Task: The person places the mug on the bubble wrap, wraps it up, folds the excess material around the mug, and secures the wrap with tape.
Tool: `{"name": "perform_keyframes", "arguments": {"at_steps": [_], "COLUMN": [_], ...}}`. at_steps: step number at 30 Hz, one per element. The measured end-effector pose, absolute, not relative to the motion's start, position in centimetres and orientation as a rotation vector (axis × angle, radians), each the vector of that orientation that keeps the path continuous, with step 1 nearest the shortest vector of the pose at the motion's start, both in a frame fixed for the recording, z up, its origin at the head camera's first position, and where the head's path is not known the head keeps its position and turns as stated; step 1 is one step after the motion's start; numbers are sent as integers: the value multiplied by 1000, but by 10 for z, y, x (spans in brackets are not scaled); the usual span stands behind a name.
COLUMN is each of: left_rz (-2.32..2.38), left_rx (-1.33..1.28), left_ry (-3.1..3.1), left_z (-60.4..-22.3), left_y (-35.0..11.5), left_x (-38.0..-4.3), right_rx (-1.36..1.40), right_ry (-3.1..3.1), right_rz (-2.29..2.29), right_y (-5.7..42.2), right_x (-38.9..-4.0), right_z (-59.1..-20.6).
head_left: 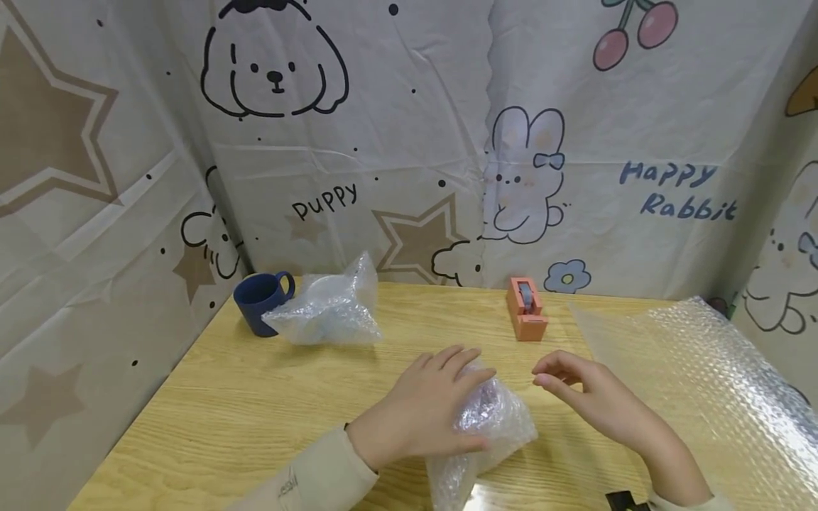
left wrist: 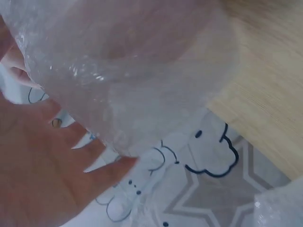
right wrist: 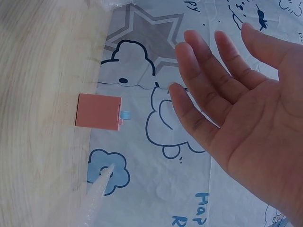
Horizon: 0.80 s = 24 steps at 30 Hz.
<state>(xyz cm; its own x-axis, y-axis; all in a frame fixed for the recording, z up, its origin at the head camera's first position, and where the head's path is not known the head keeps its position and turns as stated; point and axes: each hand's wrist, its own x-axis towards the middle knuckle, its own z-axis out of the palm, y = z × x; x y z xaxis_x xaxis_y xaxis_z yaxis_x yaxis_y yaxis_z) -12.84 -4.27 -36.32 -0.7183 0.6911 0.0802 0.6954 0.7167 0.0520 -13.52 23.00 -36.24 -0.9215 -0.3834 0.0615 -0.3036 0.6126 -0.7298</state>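
Observation:
A bubble-wrapped bundle [head_left: 492,415] with a faint purplish tint lies at the front middle of the table. My left hand [head_left: 431,404] holds it from the left, fingers spread over its far side and thumb along its near side. In the left wrist view, the cloudy bubble wrap [left wrist: 142,90] covers the fingertips; what is inside cannot be made out. To the right of the bundle, my right hand [head_left: 597,397] hovers apart from it, fingers loosely bent and holding nothing. The right wrist view shows the bare palm [right wrist: 255,113].
An orange tape dispenser [head_left: 527,312] stands at the back, right of middle. A dark blue mug [head_left: 258,301] and another bubble-wrapped item [head_left: 332,305] stand at the back left. A sheet of bubble wrap [head_left: 696,383] covers the table's right side. Printed cloth [head_left: 409,142] hangs behind.

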Motion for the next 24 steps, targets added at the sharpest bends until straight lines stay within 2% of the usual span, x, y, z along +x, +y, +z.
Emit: {"name": "perform_keyframes", "arguments": {"at_steps": [11, 24], "left_rz": [-129, -163], "left_rx": [-1042, -1028], "left_ry": [-3131, -3013], "left_z": [-355, -363], "left_y": [-22, -18], "left_x": [-135, -137], "right_rx": [-533, -571], "right_ry": [2720, 2725], "right_rz": [-1228, -1233], "right_y": [228, 228], "right_x": [-131, -132], "right_z": [-356, -356]}}
